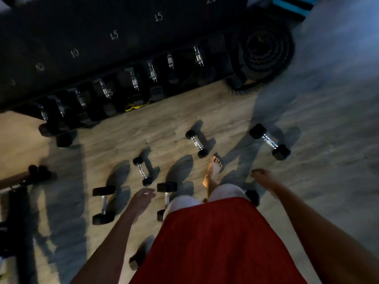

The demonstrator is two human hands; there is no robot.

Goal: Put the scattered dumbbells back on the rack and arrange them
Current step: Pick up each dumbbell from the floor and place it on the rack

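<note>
**Both hands empty above dumbbells scattered on the floor**

The person stands on a wood-look floor [180, 119], seen from above, with a red shirt [215, 242] filling the lower middle and one bare foot [213, 171] stepped forward. Both arms hang down and slightly outward from the body. The left hand [143, 198] is loose, fingers lightly curled and spread, holding nothing; it hovers between two dumbbells. The right hand [263, 177] is also empty, fingers relaxed and pointing toward the left, palm down, well apart from any weight.

Five dumbbells lie on the floor in front of the rack [102, 58]. The large left dumbbell [103, 204] lies just left of the left hand. The centre dumbbell [166, 198] lies just right of that hand, partly hidden by the leg. A small dumbbell [142, 171] lies above these, tilted. Another small dumbbell [196, 143] sits just beyond the toes. The right dumbbell [269, 141] lies farther out, near the grey mat [328, 119].

The rack runs diagonally across the top, its lower tier holding a row of dumbbells with chrome handles; numbers 10, 15 and 20 mark its top.
</note>
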